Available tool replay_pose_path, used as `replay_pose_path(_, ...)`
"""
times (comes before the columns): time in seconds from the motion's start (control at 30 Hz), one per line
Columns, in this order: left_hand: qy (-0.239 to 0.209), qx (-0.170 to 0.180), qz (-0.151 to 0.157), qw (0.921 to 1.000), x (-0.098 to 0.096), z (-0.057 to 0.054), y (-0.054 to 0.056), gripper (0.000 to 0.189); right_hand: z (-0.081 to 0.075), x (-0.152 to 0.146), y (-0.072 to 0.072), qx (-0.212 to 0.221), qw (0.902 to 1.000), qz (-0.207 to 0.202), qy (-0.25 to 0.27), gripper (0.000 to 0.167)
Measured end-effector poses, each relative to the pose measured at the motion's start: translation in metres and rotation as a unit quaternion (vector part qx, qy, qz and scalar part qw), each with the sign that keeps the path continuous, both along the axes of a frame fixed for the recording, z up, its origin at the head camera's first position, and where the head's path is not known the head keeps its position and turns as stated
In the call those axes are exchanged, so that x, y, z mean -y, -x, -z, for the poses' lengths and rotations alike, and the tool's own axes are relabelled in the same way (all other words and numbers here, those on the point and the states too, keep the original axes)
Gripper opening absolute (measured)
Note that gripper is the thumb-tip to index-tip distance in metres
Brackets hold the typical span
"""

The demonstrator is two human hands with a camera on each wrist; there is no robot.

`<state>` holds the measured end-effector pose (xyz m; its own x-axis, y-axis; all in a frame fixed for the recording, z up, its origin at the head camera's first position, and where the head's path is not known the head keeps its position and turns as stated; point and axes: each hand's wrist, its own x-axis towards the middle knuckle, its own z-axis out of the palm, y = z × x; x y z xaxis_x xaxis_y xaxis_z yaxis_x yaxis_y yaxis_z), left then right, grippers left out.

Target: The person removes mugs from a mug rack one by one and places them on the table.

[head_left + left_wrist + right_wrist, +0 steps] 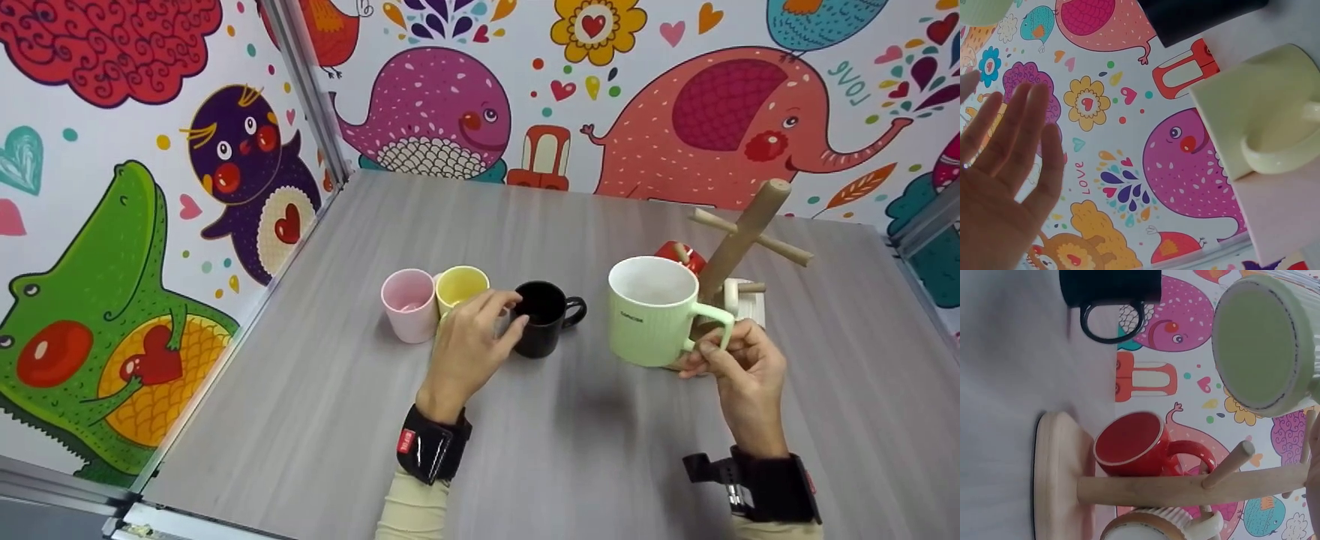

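My right hand (750, 371) pinches the handle of a light green mug (652, 322), which is upright and raised above the table. Its green underside shows in the right wrist view. Over the row of mugs, my left hand (472, 345) has loosely bent fingers and holds nothing. It is between a yellow mug (462, 283), which it partly covers, and a black mug (538, 341) whose handle points right. A pink mug (409, 311) stands left of the yellow one. Behind the green mug rises a wooden mug tree (750, 221).
On the mug tree hang a red mug (1134, 447) and a white ribbed mug (1171, 526) with a brown band. The grey table (315, 420) is bounded by a cartoon-printed back wall (570, 157) and left wall (45, 135), with a metal post (311, 90) at their corner.
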<state>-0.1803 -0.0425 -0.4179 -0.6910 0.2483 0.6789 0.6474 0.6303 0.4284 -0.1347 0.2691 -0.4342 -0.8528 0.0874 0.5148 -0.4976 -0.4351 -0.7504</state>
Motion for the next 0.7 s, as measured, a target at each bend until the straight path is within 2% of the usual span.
replay_pose_path(0.1,-0.009,0.016,0.004,0.9998,0.001,0.0,0.002,0.02,-0.001,0.002,-0.001,0.0,0.9999,-0.012,0.012,0.024)
replay_pose_path(0.33,-0.04,0.084,0.011,0.9956,0.006,0.002,0.008,0.023,-0.002,0.006,-0.003,-0.003,0.9994,-0.023,0.027,0.026)
replay_pose_path(0.53,-0.044,0.105,0.019,0.9934,0.009,0.003,0.011,0.027,0.0,0.013,-0.004,-0.027,0.9977,-0.054,0.031,0.026)
replay_pose_path(0.6,-0.045,0.113,0.029,0.9921,0.01,0.003,0.011,0.028,0.0,0.016,-0.004,-0.028,0.9976,-0.058,0.025,0.026)
replay_pose_path(0.7,-0.055,0.131,0.059,0.9881,0.01,0.003,0.011,0.029,0.0,0.021,-0.005,-0.027,0.9974,-0.064,0.02,0.027)
